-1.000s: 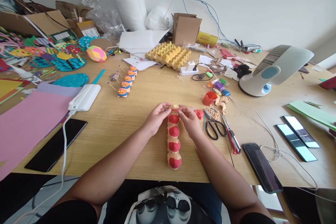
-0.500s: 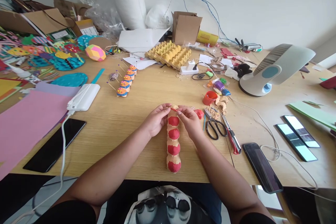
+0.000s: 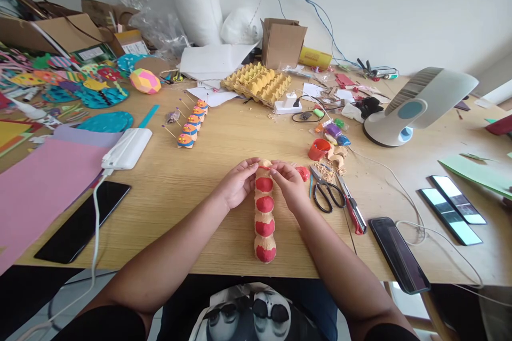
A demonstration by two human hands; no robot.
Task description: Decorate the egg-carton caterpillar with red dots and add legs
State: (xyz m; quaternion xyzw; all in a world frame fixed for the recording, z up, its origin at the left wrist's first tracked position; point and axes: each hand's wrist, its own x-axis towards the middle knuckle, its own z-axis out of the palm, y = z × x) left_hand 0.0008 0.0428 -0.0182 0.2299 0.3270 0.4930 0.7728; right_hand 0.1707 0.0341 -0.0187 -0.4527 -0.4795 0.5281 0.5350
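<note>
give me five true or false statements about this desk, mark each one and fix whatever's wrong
1. The left hand and right hand hold a thin red piece at the far end of the strip. True.
2. The scissors lie left of the strip. False: the scissors lie to its right, beside the cutter.
3. The fan stands to the right of the cup. True.
4. The ball sits inside the egg tray. False: the ball is left of the egg tray.
5. The strip is marked in blue. False: the strip is marked in red.
</note>
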